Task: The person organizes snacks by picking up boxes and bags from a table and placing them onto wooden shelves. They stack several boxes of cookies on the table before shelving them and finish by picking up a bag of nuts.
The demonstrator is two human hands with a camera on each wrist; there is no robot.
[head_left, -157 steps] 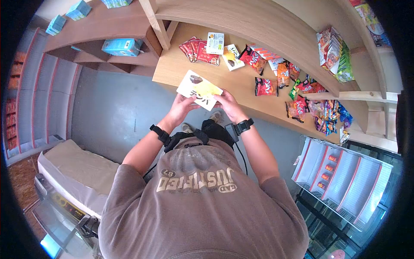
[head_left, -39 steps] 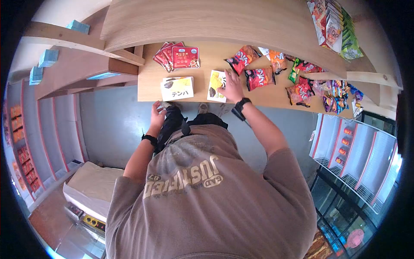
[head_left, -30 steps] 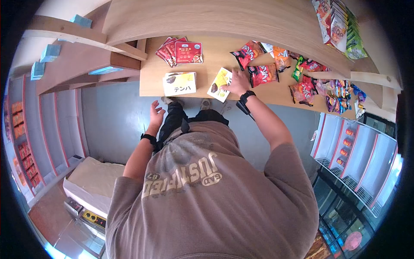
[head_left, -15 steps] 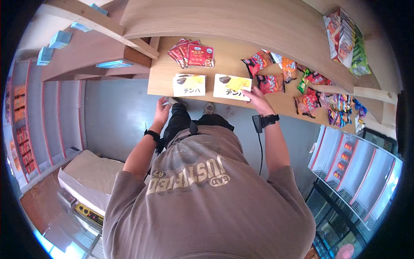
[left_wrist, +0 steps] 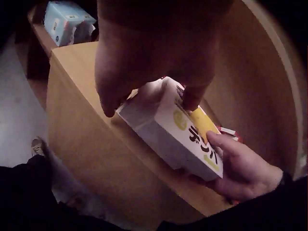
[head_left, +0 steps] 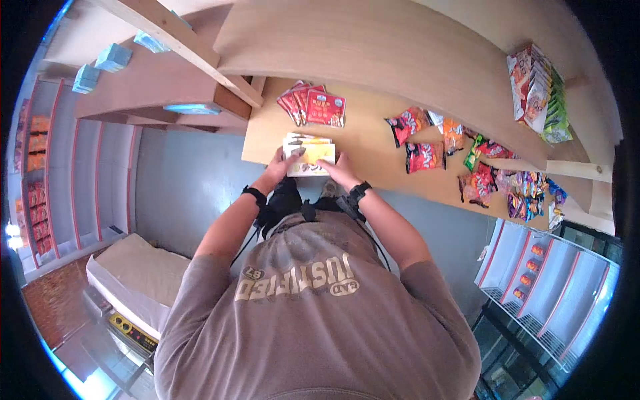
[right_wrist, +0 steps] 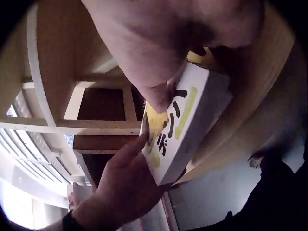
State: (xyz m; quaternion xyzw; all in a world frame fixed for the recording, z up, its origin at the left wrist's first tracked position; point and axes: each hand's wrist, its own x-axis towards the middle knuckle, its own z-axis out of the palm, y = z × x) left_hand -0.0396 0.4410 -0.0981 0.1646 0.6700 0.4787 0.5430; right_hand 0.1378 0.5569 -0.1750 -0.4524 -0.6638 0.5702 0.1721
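Note:
Both hands hold a white-and-yellow box (head_left: pixel 312 160) by its two ends at the front edge of the wooden table (head_left: pixel 363 143). My left hand (head_left: pixel 281 167) grips its left end, thumb on the printed face; my right hand (head_left: pixel 342 171) grips the right end the same way. Just behind it, similar yellow-and-white packaging (head_left: pixel 309 139) shows, partly covered. The left wrist view shows the box (left_wrist: pixel 180 132) tilted, with my right hand (left_wrist: pixel 243 168) at its far end. In the right wrist view, fingers of my left hand (right_wrist: pixel 130 185) wrap the box (right_wrist: pixel 180 120).
Red flat packets (head_left: pixel 325 109) lie fanned at the table's back left. Several snack bags (head_left: pixel 425 157) are spread over its right part. A wooden shelf board (head_left: pixel 373 53) overhangs the back. Blue packs (head_left: pixel 113 58) stand on the brown shelf at left, and a white rack (head_left: pixel 543 287) is at right.
The right hand has brought its box leftward to the other one at the table edge. The left hand, which hung free beside the table, now grips the box too.

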